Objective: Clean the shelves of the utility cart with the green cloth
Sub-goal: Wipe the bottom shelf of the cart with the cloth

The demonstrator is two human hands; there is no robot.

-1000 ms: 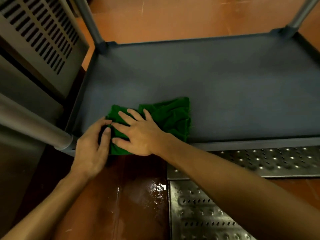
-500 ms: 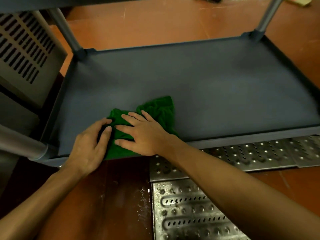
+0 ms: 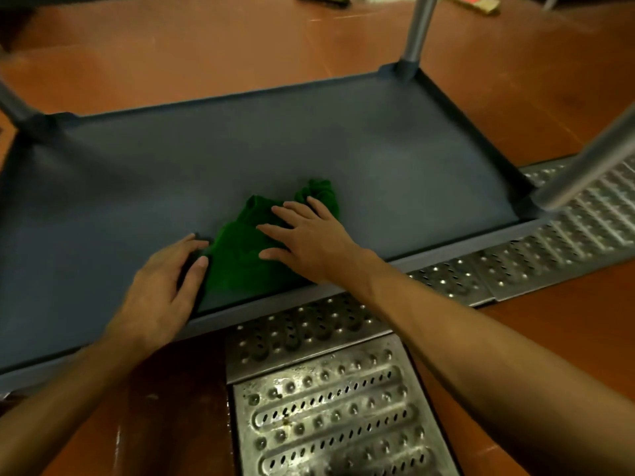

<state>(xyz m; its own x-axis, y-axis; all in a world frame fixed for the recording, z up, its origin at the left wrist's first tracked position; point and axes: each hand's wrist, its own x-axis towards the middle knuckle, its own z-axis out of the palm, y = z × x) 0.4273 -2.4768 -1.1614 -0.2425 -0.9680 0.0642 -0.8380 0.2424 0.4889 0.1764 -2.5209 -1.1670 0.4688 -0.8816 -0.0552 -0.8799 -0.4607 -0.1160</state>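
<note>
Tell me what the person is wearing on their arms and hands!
Nothing at all. The left grip and the right grip are bare hands, with no gloves, rings or watch showing. The left forearm and the right forearm are bare too, and no sleeve is in view.

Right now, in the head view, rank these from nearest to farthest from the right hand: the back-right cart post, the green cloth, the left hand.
1. green cloth, directly under the right hand.
2. left hand, at the cloth's left edge.
3. back-right cart post, at the far right corner.
</note>
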